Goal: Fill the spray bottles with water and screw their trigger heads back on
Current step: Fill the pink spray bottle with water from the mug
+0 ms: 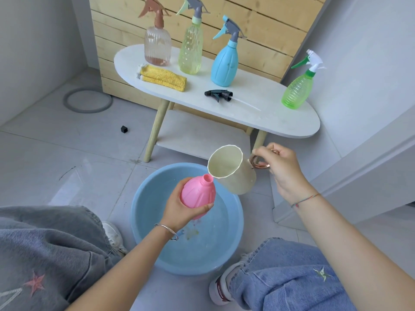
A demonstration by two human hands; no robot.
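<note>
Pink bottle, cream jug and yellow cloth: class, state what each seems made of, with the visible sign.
Pink bottle: likely plastic; opaque, smooth moulded ribs, soft sheen.
Cream jug: ceramic or plastic, unclear; matt faceted wall, shiny coppery handle.
Yellow cloth: looks like microfibre; nubbly folded pile.

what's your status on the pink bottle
Left hand grips pink bottle over basin. Right hand tips jug, spout at neck. Trigger head off, on table. Nothing blocking.
</note>
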